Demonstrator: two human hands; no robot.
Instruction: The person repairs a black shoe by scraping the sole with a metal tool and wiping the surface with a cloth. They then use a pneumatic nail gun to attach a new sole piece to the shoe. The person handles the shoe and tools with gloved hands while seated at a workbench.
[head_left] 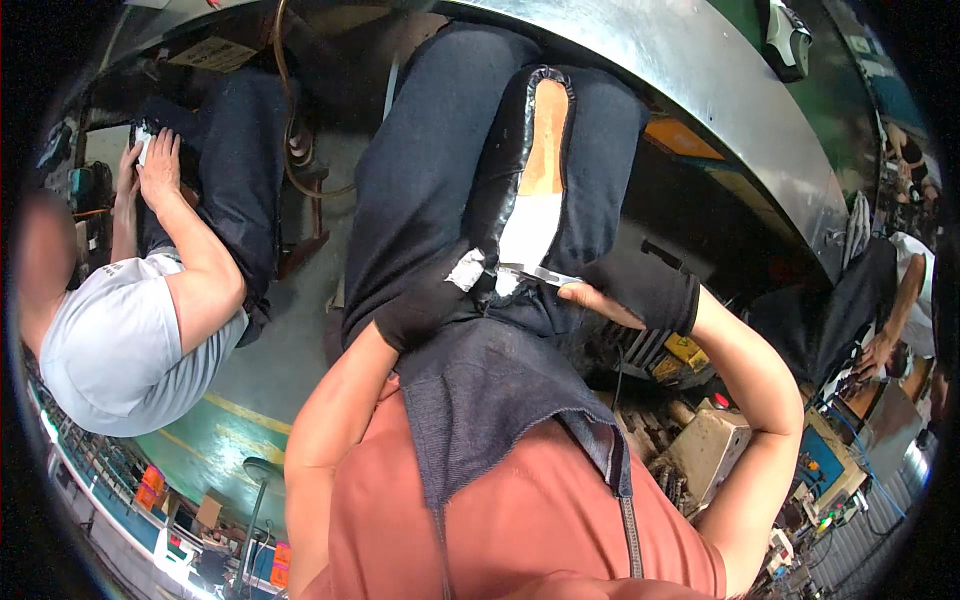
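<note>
A black leather shoe upper [505, 150] with a tan and white inner lining [545, 150] lies in my lap between my knees in dark trousers. My left hand [430, 300], in a black glove, grips the near end of the upper by a white patch [466, 270]. My right hand [600, 300], with a black sleeve around the wrist, holds a thin metal blade [540, 272] flat against the white lining at the near end. A dark apron [480, 400] hangs over my rust-coloured shirt.
A co-worker in a grey shirt [120, 340] sits at the left, both hands on a small white piece [150, 160]. A curved metal table edge [700, 80] runs overhead. A beige machine [710, 440] stands at the lower right, another person [900, 290] beyond it. Green floor [230, 420] below.
</note>
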